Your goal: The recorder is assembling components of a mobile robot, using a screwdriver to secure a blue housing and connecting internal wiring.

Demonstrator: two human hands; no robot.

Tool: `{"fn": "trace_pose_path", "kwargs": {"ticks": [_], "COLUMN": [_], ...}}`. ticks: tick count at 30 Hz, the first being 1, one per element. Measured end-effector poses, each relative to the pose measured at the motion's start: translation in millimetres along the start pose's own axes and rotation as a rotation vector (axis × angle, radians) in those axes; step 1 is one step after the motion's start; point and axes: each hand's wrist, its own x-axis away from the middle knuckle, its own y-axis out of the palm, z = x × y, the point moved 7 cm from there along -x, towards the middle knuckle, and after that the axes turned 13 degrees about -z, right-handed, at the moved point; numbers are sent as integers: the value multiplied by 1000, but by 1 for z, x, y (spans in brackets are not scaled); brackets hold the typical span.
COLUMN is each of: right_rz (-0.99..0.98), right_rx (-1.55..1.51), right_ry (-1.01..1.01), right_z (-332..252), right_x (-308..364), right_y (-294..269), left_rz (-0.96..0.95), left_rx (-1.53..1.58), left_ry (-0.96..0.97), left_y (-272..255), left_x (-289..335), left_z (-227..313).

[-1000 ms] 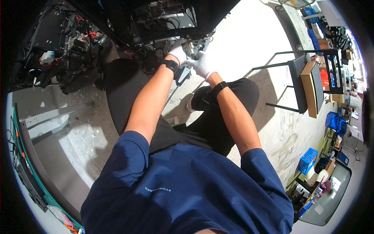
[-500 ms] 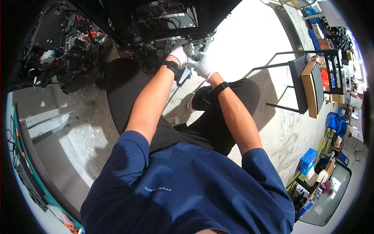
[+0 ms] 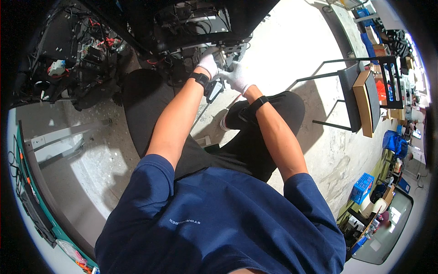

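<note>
Both hands wear white gloves and work close together at the lower front of a black machine (image 3: 191,39) full of cables. My left hand (image 3: 208,63) is closed at a small metal part (image 3: 221,55) on the machine's edge; its fingertips are partly hidden. To its right, my right hand (image 3: 236,77) reaches in with fingers curled toward the same spot and thumb raised. What it grips is too small to make out. Just below the hands is a grey, box-shaped piece (image 3: 214,92) with a thin rod running down from it.
At left stands another black assembly (image 3: 57,41) with red and black wires and a white block (image 3: 56,68). A black chair (image 3: 349,98) with a cardboard box (image 3: 362,104) is on the right, on the concrete floor. Farther right are a blue crate (image 3: 362,187) and cluttered shelves.
My left fingers have shifted slightly at the metal part, showing more of it between the hands. My right hand stays in nearly the same place.
</note>
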Motion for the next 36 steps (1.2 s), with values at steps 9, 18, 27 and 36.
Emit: {"fn": "trace_pose_path", "kwargs": {"ticks": [9,18,27,36], "right_rz": [-30,10,-164,-478], "right_rx": [-9,58,56,217], "right_ry": [45,-282,-739,-715], "right_z": [-20,-63,-152,-208], "right_x": [20,31,48,-38], "right_y": [-12,-14,-9,86], "left_rz": [-91,47,25,1414], "left_rx": [-93,-592,-726,-1922], "left_ry": [162,632,913,691], "left_y": [8,48,109,166], "left_x": [14,97,329,722], "left_z": [17,90,172,83]}}
